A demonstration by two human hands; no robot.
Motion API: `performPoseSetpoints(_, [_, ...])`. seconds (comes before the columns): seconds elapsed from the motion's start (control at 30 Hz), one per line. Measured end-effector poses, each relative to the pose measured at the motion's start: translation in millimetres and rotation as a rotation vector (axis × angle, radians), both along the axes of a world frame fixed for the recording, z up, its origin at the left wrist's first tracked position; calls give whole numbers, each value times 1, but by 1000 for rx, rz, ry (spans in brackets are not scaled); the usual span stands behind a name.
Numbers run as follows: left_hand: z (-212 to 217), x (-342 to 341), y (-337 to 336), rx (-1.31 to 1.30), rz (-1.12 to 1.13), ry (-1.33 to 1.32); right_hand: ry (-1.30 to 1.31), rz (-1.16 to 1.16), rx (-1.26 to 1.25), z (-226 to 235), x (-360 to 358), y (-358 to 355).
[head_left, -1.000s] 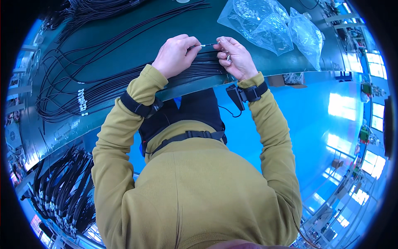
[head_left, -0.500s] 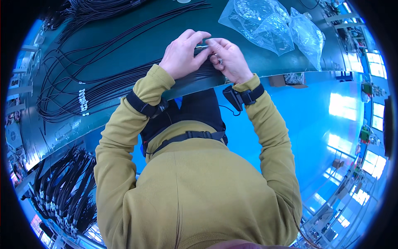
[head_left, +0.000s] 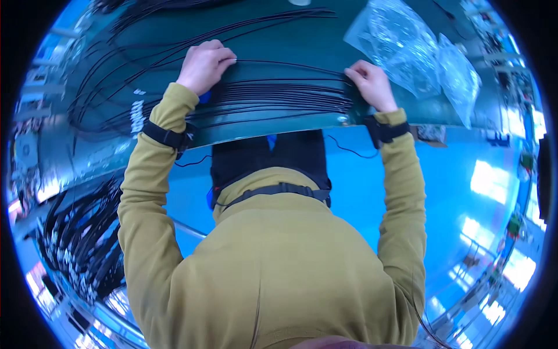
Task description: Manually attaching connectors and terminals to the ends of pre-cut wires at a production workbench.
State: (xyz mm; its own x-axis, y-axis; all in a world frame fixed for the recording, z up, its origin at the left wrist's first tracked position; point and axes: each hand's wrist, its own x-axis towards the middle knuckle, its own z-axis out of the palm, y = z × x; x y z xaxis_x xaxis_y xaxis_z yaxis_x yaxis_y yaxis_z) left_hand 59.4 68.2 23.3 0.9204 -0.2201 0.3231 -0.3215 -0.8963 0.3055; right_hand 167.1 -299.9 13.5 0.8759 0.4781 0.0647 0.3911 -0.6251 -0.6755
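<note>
A thin black cable (head_left: 288, 64) runs nearly straight between my two hands, above the table. My left hand (head_left: 203, 65) pinches it with thumb and fingertips. At its right end my right hand (head_left: 371, 84) is closed on it; the cable's tip is hidden in the fingers. Just nearer to me, a row of similar black cables (head_left: 279, 94) lies side by side, their right ends roughly lined up below my right hand. To the left these cables curve into loops, beside a line of small white pieces (head_left: 137, 116).
Clear plastic bags (head_left: 401, 49) lie at the right on the green table (head_left: 256, 128). More black cables (head_left: 261, 22) spread across the far side. Below the table at the left hangs a thick bunch of black cables (head_left: 81, 244). A box (head_left: 431, 134) stands beyond the table's right edge.
My hands were close together over the cable ends. They have moved apart, left hand leftward and right hand rightward, with one cable now stretched between them. The view has shifted slightly.
</note>
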Motion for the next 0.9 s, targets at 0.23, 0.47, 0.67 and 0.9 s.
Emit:
performPoseSetpoints(0.23, [12,-70,138,104,240,156,-9,115,-15,1,-5,7])
performPoseSetpoints(0.47, [-2,-105,165,227,258,151,27,109,41,1,-12,6])
performPoseSetpoints(0.67, [18,-100,140,607,415,402,138,231,-2,7,-20,-4])
performPoseSetpoints(0.9, [29,-1,24,371,236,326,946,-228,627,19,1,-9])
